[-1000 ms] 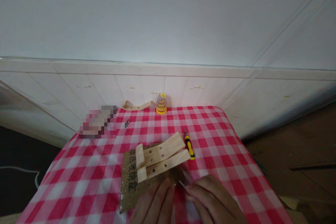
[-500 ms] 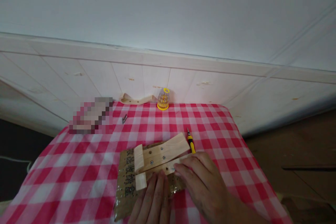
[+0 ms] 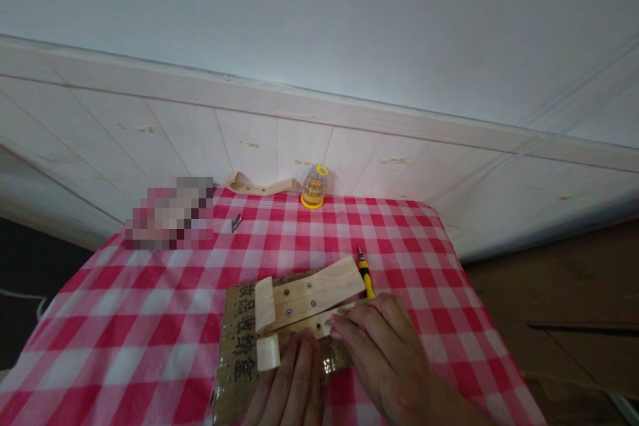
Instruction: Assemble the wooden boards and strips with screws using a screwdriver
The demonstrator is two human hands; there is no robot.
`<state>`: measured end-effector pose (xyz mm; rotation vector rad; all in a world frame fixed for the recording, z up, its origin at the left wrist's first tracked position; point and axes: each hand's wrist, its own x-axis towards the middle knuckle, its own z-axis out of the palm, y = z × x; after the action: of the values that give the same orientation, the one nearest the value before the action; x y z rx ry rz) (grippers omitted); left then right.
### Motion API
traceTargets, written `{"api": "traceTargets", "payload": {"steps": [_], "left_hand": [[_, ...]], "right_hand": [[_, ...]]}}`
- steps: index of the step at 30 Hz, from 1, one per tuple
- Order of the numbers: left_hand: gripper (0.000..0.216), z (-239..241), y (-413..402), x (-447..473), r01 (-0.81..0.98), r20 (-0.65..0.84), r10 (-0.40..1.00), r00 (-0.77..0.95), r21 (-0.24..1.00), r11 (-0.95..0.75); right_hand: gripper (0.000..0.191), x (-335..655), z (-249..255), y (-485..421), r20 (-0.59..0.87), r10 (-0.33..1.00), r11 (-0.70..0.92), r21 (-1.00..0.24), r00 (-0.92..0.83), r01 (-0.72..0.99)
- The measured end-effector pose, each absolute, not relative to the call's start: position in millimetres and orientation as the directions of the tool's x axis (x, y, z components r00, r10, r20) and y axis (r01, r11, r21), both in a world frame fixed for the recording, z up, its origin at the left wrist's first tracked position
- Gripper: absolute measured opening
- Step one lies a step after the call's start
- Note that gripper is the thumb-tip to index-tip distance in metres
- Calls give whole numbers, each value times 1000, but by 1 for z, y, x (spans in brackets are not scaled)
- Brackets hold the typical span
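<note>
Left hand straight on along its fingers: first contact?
Left hand: the narrower wooden piece, right at its fingertips, then the wider wooden piece just beyond. Whether the fingertips touch the first is unclear.

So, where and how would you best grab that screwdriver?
Probably by the thick yellow-and-black handle of the screwdriver, from above and the right: wood lies close on its left, and the thin metal tip points away toward the wall. The right hand hides the handle's near end, so that hand should likely shift first.
</note>
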<state>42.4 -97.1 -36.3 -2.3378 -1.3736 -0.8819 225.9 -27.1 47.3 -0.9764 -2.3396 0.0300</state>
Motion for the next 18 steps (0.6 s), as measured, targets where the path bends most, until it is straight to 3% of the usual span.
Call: {"api": "traceTargets", "payload": {"steps": [8, 18], "left_hand": [[33, -36, -97, 42, 865, 630, 682, 372, 31, -501], [34, -40, -98, 45, 863, 652, 692, 310, 113, -492]], "right_hand": [[29, 222, 39, -27, 537, 630, 739, -193, -561, 645], [29, 218, 41, -28, 507, 625, 752, -191, -593, 631]]}}
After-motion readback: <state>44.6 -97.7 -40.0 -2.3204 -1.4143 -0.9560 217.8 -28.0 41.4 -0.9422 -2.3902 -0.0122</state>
